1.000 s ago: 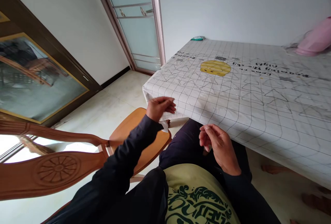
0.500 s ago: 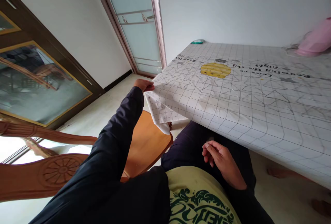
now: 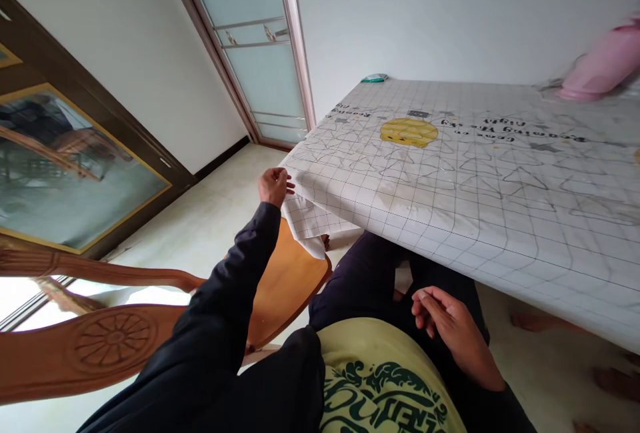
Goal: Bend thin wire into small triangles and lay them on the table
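Observation:
A white checked tablecloth (image 3: pixel 360 173) with a yellow print and dark lettering covers the table and hangs over its near edge. My left hand (image 3: pixel 275 186) is at the table's left corner, beside the hanging cloth, its fingers curled with small gaps between them; it does not appear to grip the cloth. Over my lap, below the near edge, my right hand (image 3: pixel 453 326) hovers with loosely bent fingers and nothing in it. The cloth's folded corner droops above the wooden chair seat.
A carved wooden chair (image 3: pixel 285 286) stands at the left against the table corner. On the table are a small green item (image 3: pixel 374 78) at the far left corner and a pink jug (image 3: pixel 600 66) at the far right. A glass door (image 3: pixel 265 53) is behind.
My left hand has come off the cloth's corner and turned upward, its fingers loosened. My right hand has shifted a little to the right and down. The view has shifted slightly.

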Action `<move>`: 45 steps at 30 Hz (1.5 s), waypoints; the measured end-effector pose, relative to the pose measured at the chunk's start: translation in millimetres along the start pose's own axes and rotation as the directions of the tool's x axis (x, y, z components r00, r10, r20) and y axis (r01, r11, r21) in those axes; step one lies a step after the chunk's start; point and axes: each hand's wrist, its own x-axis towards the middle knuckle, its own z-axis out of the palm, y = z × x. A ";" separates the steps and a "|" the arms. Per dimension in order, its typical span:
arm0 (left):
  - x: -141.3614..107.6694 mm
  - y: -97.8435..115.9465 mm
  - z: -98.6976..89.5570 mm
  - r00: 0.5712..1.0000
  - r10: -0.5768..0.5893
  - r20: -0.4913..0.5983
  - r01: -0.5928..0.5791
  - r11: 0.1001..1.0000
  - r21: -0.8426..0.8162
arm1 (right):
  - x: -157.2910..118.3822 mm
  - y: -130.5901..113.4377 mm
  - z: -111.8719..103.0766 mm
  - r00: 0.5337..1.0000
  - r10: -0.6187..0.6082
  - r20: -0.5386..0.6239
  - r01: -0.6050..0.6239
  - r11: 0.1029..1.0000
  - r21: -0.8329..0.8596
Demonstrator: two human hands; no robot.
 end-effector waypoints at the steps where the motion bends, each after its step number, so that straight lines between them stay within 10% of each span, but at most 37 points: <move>1: -16.7 -4.7 2.5 1.000 0.013 0.026 -0.013 1.000 -0.005 | -4.8 3.3 -5.9 0.999 0.003 -0.035 -0.004 1.000 -0.004; 10: -165.9 -80.0 49.5 0.894 -0.048 0.446 0.002 0.995 0.103 | -73.0 -13.0 -107.0 0.904 -0.104 -0.415 0.079 0.994 -0.077; 15: -217.4 -86.0 75.4 0.753 -0.030 0.657 -0.092 0.984 0.151 | -112.8 -31.7 -206.5 0.595 -0.275 -0.755 0.042 0.949 -0.312; 18: -232.7 -87.8 83.0 0.685 0.011 0.728 -0.185 0.970 0.160 | -107.0 -39.9 -261.3 0.460 -0.461 -0.759 -0.187 0.785 -0.591; 21: -239.7 -94.8 84.6 0.625 0.068 0.778 -0.292 0.944 0.153 | -84.8 -42.5 -299.8 0.570 -0.600 -0.562 -0.289 0.494 -0.820; 26: -239.7 -106.2 78.9 0.579 0.069 0.812 -0.322 0.935 0.150 | -54.0 -29.9 -318.6 0.782 -0.504 -0.367 -0.324 0.173 -0.930; 45: -237.7 -124.3 74.2 0.514 0.111 0.850 -0.385 0.916 0.113 | -45.5 -7.5 -314.9 0.735 -0.669 -0.110 -0.206 -0.065 -0.976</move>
